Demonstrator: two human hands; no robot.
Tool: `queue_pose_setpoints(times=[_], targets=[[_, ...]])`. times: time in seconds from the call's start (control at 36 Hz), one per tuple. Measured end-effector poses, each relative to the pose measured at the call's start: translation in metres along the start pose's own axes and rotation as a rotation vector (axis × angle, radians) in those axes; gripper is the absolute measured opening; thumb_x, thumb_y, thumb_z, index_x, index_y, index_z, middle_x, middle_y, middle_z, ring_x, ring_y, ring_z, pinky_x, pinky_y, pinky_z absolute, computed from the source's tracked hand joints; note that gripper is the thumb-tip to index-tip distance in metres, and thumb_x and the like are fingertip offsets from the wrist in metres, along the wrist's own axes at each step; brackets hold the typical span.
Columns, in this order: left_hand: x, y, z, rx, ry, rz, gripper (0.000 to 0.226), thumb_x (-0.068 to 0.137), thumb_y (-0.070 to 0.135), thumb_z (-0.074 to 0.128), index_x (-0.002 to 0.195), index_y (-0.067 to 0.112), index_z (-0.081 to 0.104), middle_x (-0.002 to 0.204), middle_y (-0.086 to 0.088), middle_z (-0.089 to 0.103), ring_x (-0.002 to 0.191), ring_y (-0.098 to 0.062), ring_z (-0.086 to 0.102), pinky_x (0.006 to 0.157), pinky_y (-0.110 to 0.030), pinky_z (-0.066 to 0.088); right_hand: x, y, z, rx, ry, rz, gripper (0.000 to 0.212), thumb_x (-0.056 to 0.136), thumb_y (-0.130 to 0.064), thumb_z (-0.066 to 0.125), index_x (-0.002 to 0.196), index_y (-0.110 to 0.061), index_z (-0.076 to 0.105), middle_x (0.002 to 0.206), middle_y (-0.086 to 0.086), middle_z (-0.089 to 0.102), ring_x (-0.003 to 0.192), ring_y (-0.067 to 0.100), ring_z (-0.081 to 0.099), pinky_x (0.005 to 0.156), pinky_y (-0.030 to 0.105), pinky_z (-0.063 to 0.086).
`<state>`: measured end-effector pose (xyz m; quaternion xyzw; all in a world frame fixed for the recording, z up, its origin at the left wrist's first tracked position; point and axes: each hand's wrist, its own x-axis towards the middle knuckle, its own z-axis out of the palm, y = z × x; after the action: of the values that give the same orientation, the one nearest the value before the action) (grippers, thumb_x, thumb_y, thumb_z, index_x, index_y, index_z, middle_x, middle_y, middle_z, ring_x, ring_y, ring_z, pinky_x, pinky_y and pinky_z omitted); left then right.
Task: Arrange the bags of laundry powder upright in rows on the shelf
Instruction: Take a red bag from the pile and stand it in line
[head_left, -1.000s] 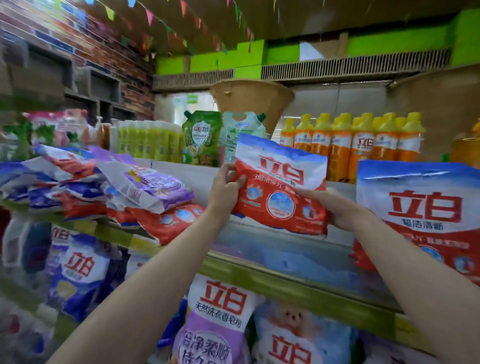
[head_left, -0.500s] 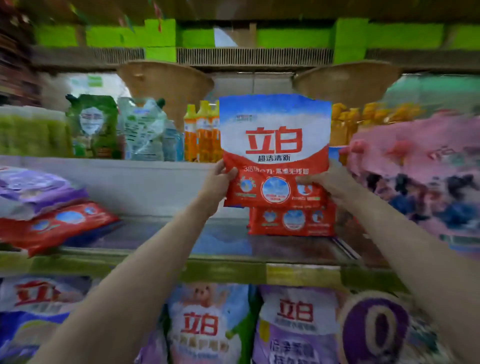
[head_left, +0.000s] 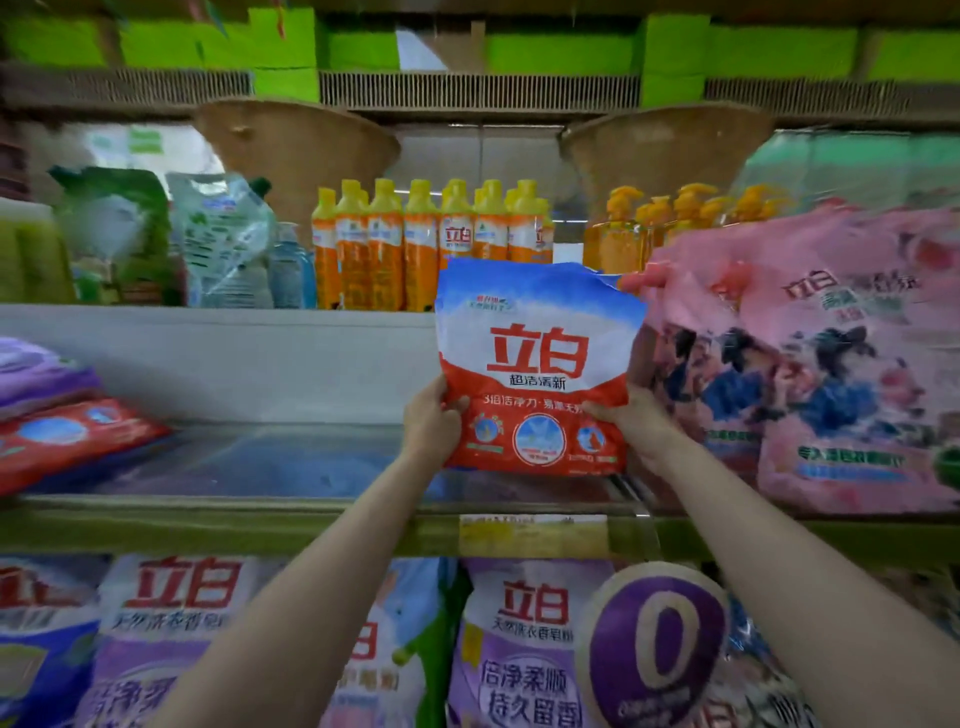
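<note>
Both hands are holding one red, white and blue bag of laundry powder (head_left: 537, 364) upright, its printed face turned toward the camera. The left hand (head_left: 431, 423) is gripping the bag's lower left edge, thumb on the front and fingers curled behind. The right hand (head_left: 631, 423) is gripping the lower right edge in the same way. Each grip is closing tightly round the bag, with no gap showing.

The bag's bottom edge is sitting at or just above the shelf (head_left: 260, 467); whether it is touching cannot be told. It is standing toward the right of the bare stretch of shelf, just beside a group of pink bags (head_left: 831, 364) that are standing upright and leaning slightly. The bag's upper right corner is overlapping the nearest pink bag.

At the left end of the same shelf a red bag (head_left: 67, 436) is lying flat, with a purple bag (head_left: 36, 374) lying on top of it. Both are well apart from the held bag.

Behind, on a higher ledge, orange bottles (head_left: 421, 249) are standing in a row, with pump bottles (head_left: 649, 228) to their right and refill pouches (head_left: 218, 239) to their left.

Below the shelf's front rail (head_left: 260, 530), more bags (head_left: 530, 649) are standing upright in a row. A round purple tag (head_left: 657, 649) is hanging in front of them.
</note>
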<state>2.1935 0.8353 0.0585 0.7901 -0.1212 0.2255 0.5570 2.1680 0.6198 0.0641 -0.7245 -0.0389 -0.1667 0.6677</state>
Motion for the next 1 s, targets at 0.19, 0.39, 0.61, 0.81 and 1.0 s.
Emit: queue_pose_setpoints(times=[0.19,0.39,0.61,0.81,1.0], targets=[[-0.005,0.003,0.004,0.192,0.032,0.026,0.034,0.096,0.010,0.046,0.130,0.008,0.049,0.127,-0.014,0.059,0.115,-0.033,0.055,0.089,-0.032,0.042,-0.011,0.008,0.002,-0.059,0.032,-0.053,0.024,0.087,-0.011,0.063,0.107,-0.021,0.056,0.116,0.016,0.065,0.097,0.033,0.066,0.090,0.046,0.052],[-0.015,0.004,0.004,-0.046,-0.082,-0.013,0.054,0.085,0.014,0.066,0.131,0.013,0.039,0.124,-0.006,0.058,0.095,-0.014,0.057,0.074,-0.024,0.047,-0.013,0.011,0.001,-0.106,0.016,-0.049,0.042,0.082,-0.006,0.068,0.118,-0.018,0.050,0.100,0.001,0.065,0.077,0.010,0.064,0.063,0.022,0.051],[-0.016,0.004,0.003,-0.047,0.053,-0.042,0.036,0.085,0.008,0.060,0.117,0.011,0.043,0.106,-0.002,0.059,0.088,-0.015,0.058,0.069,-0.025,0.049,-0.007,0.018,-0.001,-0.176,-0.036,-0.007,0.071,0.078,0.010,0.061,0.138,-0.015,0.032,0.120,0.011,0.061,0.101,0.024,0.062,0.083,0.040,0.055],[-0.019,0.006,0.004,0.128,0.096,-0.040,0.035,0.089,0.006,0.052,0.122,0.007,0.040,0.116,-0.011,0.060,0.099,-0.025,0.059,0.077,-0.032,0.046,-0.015,0.015,-0.001,-0.155,-0.074,-0.070,0.070,0.076,0.015,0.062,0.132,-0.021,0.040,0.118,0.002,0.061,0.109,0.021,0.060,0.094,0.047,0.051],[-0.017,0.005,0.005,0.261,0.086,-0.053,0.035,0.089,0.009,0.055,0.119,0.008,0.038,0.123,-0.013,0.059,0.108,-0.030,0.059,0.084,-0.041,0.050,-0.022,0.009,0.002,-0.287,-0.061,-0.053,0.066,0.084,0.004,0.062,0.138,-0.020,0.032,0.127,0.003,0.055,0.112,0.019,0.056,0.089,0.036,0.047]])
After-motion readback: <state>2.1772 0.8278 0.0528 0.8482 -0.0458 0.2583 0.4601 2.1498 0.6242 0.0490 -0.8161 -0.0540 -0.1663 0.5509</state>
